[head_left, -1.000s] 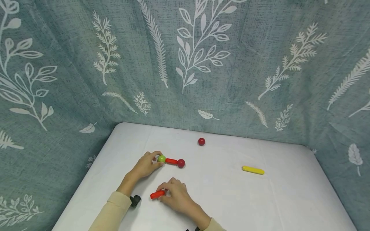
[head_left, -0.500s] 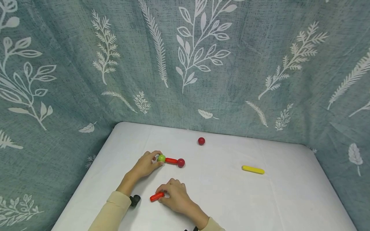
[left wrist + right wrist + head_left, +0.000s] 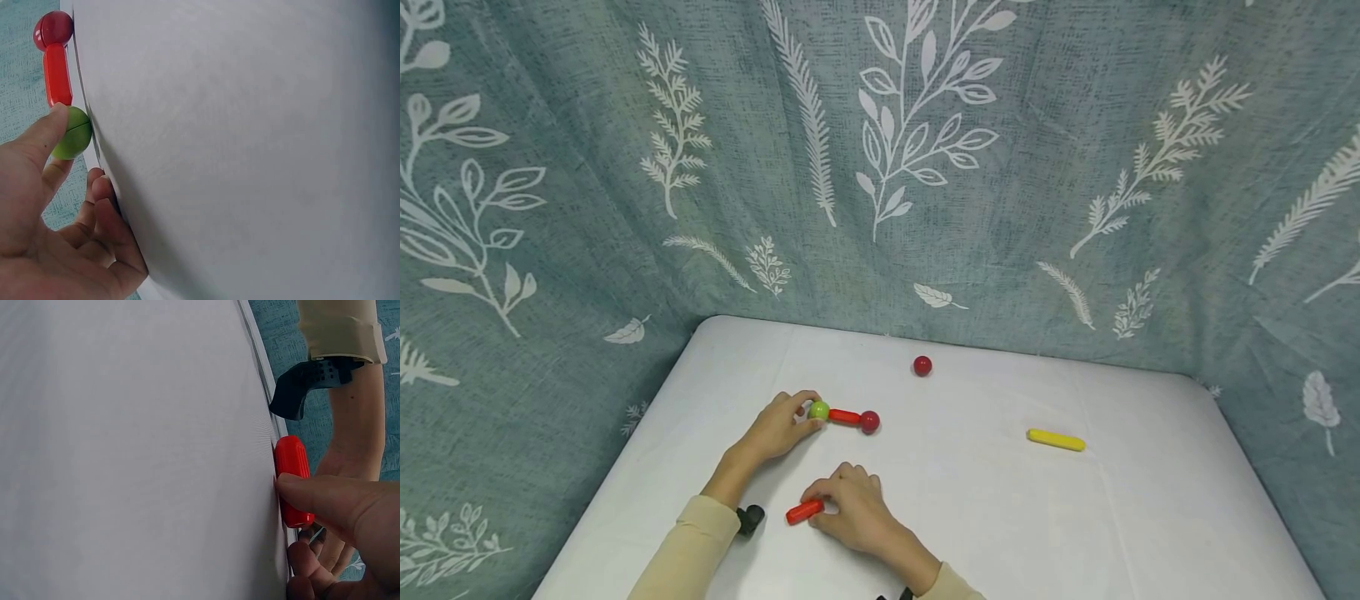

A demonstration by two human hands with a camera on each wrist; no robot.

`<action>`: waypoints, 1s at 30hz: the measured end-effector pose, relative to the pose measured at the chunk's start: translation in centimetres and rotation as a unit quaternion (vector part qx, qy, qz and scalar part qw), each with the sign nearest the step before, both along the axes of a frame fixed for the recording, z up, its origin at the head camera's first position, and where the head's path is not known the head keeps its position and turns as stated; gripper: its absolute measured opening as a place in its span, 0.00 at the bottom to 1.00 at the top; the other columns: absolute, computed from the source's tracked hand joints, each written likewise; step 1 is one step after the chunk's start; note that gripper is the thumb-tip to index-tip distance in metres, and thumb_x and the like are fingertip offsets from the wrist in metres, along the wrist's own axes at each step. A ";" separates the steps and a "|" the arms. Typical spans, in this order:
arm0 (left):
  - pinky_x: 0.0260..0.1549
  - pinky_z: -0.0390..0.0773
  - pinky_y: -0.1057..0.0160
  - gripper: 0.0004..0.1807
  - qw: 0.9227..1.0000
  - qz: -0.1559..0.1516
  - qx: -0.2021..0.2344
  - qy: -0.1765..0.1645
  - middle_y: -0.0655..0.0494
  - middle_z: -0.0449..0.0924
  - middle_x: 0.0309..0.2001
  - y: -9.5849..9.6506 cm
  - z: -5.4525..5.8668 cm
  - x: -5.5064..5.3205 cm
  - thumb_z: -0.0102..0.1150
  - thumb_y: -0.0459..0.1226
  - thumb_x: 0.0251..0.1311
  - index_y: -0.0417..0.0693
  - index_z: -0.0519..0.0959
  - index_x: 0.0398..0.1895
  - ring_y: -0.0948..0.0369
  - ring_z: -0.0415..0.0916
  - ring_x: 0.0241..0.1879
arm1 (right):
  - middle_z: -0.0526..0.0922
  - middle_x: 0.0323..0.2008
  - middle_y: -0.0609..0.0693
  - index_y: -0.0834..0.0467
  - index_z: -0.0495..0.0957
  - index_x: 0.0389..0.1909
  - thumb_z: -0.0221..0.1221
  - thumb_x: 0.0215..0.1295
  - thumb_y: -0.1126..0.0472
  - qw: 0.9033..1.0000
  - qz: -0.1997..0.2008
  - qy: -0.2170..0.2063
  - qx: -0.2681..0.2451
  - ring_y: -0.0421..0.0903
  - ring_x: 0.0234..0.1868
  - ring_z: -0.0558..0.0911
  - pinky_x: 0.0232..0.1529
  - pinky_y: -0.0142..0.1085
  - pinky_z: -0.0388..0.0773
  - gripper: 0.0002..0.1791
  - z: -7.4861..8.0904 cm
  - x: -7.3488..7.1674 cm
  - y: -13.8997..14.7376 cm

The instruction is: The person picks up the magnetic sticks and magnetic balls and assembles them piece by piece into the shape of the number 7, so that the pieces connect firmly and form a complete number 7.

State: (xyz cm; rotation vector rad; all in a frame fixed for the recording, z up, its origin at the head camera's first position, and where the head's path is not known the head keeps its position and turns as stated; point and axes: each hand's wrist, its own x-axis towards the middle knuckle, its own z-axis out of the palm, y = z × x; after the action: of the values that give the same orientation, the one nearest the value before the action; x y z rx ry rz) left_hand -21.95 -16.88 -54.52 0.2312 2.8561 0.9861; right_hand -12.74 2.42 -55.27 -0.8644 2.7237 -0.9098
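Note:
My left hand [image 3: 780, 427] pinches a green ball [image 3: 76, 132] between thumb and finger at the table's left side. A red stick [image 3: 57, 75] joins that ball to a dark red ball [image 3: 54, 30], all in one line on the white cloth. Nearer the front, my right hand [image 3: 855, 507] pinches one end of a second, loose red stick [image 3: 292, 456], whose free end points left. In the right wrist view the thumb [image 3: 312, 494] lies across this stick, which rests on or just above the table; I cannot tell which.
Another dark red ball [image 3: 922, 366] lies toward the table's back edge. A yellow stick [image 3: 1056, 440] lies on the right part of the white table [image 3: 1150, 517]. Patterned green cloth [image 3: 925, 275] hangs behind. A black wrist camera [image 3: 751, 520] sits on my left wrist.
My right hand has shifted slightly left with the loose red stick, which has tilted a little. My left hand and the joined pieces stay in place.

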 end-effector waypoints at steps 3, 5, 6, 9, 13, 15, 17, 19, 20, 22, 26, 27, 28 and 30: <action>0.31 0.74 0.56 0.21 1.000 0.000 -0.001 0.001 0.49 0.74 0.43 0.0 0.0 0.0 0.67 0.47 0.64 0.60 0.77 0.58 0.56 0.72 0.36 | 0.70 0.35 0.35 0.38 0.85 0.46 0.72 0.58 0.52 1.000 0.006 -0.014 -0.011 0.34 0.38 0.65 0.37 0.35 0.58 0.15 0.1 -0.2 0.3; 0.31 0.74 0.56 0.21 1.000 0.000 -0.001 0.002 0.49 0.74 0.43 0.0 0.1 0.0 0.67 0.47 0.64 0.60 0.77 0.59 0.55 0.72 0.36 | 0.70 0.36 0.36 0.40 0.84 0.48 0.72 0.58 0.53 0.999 0.011 -0.029 -0.029 0.34 0.38 0.66 0.38 0.35 0.59 0.17 0.3 -0.3 0.7; 0.31 0.74 0.55 0.21 1.000 0.000 -0.001 0.001 0.49 0.74 0.43 0.0 0.1 0.0 0.67 0.47 0.64 0.60 0.77 0.58 0.55 0.72 0.36 | 0.70 0.36 0.37 0.41 0.84 0.49 0.72 0.58 0.53 0.998 0.012 -0.037 -0.041 0.34 0.38 0.67 0.39 0.35 0.60 0.17 0.4 -0.4 1.0; 0.32 0.74 0.55 0.20 1.000 -0.001 0.000 0.000 0.49 0.74 0.43 0.1 0.1 0.0 0.66 0.47 0.64 0.60 0.77 0.58 0.55 0.72 0.36 | 0.72 0.36 0.41 0.44 0.83 0.51 0.72 0.58 0.56 0.996 0.006 -0.052 -0.077 0.37 0.37 0.69 0.39 0.36 0.62 0.19 0.7 -0.7 2.0; 0.32 0.74 0.54 0.19 1.000 -0.001 -0.001 0.001 0.50 0.74 0.42 0.1 0.0 0.0 0.67 0.47 0.64 0.61 0.77 0.57 0.55 0.72 0.36 | 0.75 0.36 0.45 0.46 0.83 0.52 0.71 0.60 0.57 0.992 -0.014 -0.055 -0.115 0.41 0.36 0.71 0.39 0.37 0.64 0.18 1.0 -0.9 3.7; 0.32 0.74 0.54 0.19 1.000 0.002 -0.002 0.002 0.50 0.74 0.42 0.1 0.0 0.0 0.67 0.47 0.64 0.61 0.77 0.56 0.55 0.72 0.36 | 0.76 0.37 0.48 0.47 0.83 0.52 0.70 0.61 0.57 0.990 -0.023 -0.052 -0.129 0.44 0.36 0.72 0.39 0.37 0.66 0.17 1.3 -1.0 4.5; 0.33 0.74 0.55 0.19 1.000 0.004 -0.002 0.002 0.51 0.74 0.42 0.1 0.0 0.0 0.67 0.47 0.64 0.62 0.77 0.56 0.55 0.72 0.36 | 0.77 0.37 0.50 0.48 0.83 0.52 0.70 0.62 0.57 0.988 -0.032 -0.046 -0.141 0.46 0.36 0.73 0.38 0.37 0.68 0.16 1.5 -1.1 5.5; 0.32 0.74 0.55 0.19 1.000 0.006 -0.001 0.002 0.51 0.73 0.42 0.1 -0.1 0.0 0.67 0.48 0.63 0.62 0.77 0.56 0.55 0.72 0.36 | 0.77 0.37 0.51 0.49 0.83 0.51 0.69 0.63 0.57 0.987 -0.044 -0.042 -0.149 0.48 0.37 0.74 0.38 0.37 0.70 0.16 1.7 -1.3 6.4; 0.32 0.74 0.55 0.19 1.000 0.006 0.000 0.002 0.51 0.73 0.42 0.1 -0.2 0.0 0.67 0.47 0.63 0.62 0.77 0.56 0.55 0.72 0.36 | 0.78 0.37 0.51 0.50 0.83 0.51 0.70 0.62 0.58 0.986 -0.049 -0.038 -0.152 0.49 0.37 0.74 0.37 0.37 0.70 0.16 1.8 -1.3 6.9; 0.32 0.73 0.56 0.19 1.000 0.006 0.001 0.002 0.51 0.73 0.42 0.1 -0.2 0.0 0.67 0.47 0.63 0.62 0.77 0.56 0.55 0.72 0.36 | 0.78 0.37 0.51 0.50 0.83 0.51 0.70 0.62 0.58 0.985 -0.066 -0.033 -0.153 0.49 0.37 0.75 0.37 0.37 0.71 0.16 1.8 -1.5 8.0; 0.32 0.73 0.56 0.19 1.000 0.004 0.002 0.005 0.51 0.73 0.41 0.2 -0.1 0.0 0.68 0.47 0.63 0.61 0.77 0.56 0.55 0.71 0.36 | 0.77 0.36 0.49 0.49 0.84 0.50 0.70 0.61 0.60 0.982 -0.106 -0.025 -0.152 0.49 0.37 0.75 0.37 0.37 0.72 0.16 1.8 -1.6 10.2; 0.32 0.73 0.56 0.19 1.000 0.004 0.003 0.004 0.51 0.73 0.41 0.2 -0.1 0.0 0.67 0.47 0.63 0.61 0.77 0.56 0.55 0.71 0.36 | 0.77 0.36 0.49 0.48 0.84 0.50 0.71 0.61 0.60 0.981 -0.117 -0.027 -0.152 0.49 0.37 0.74 0.37 0.37 0.72 0.16 1.9 -1.7 10.8; 0.32 0.73 0.56 0.19 1.000 0.004 0.004 0.005 0.51 0.74 0.41 0.2 -0.1 -0.1 0.68 0.47 0.63 0.61 0.77 0.56 0.55 0.71 0.35 | 0.77 0.36 0.48 0.47 0.84 0.50 0.71 0.61 0.60 0.980 -0.128 -0.029 -0.150 0.48 0.37 0.74 0.37 0.37 0.72 0.16 1.8 -1.7 11.4; 0.31 0.73 0.56 0.19 1.000 0.003 0.004 0.003 0.51 0.74 0.42 0.2 -0.1 0.0 0.67 0.46 0.63 0.61 0.77 0.57 0.56 0.71 0.36 | 0.77 0.36 0.46 0.45 0.84 0.50 0.71 0.61 0.60 0.977 -0.149 -0.033 -0.148 0.47 0.38 0.74 0.37 0.37 0.72 0.17 1.8 -1.8 12.5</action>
State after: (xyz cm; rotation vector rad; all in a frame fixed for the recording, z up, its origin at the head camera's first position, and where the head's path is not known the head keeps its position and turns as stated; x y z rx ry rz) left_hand -21.99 -16.67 -54.59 0.2270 2.8613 0.9996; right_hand -14.49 14.95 -53.44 -0.4571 2.7455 -1.4040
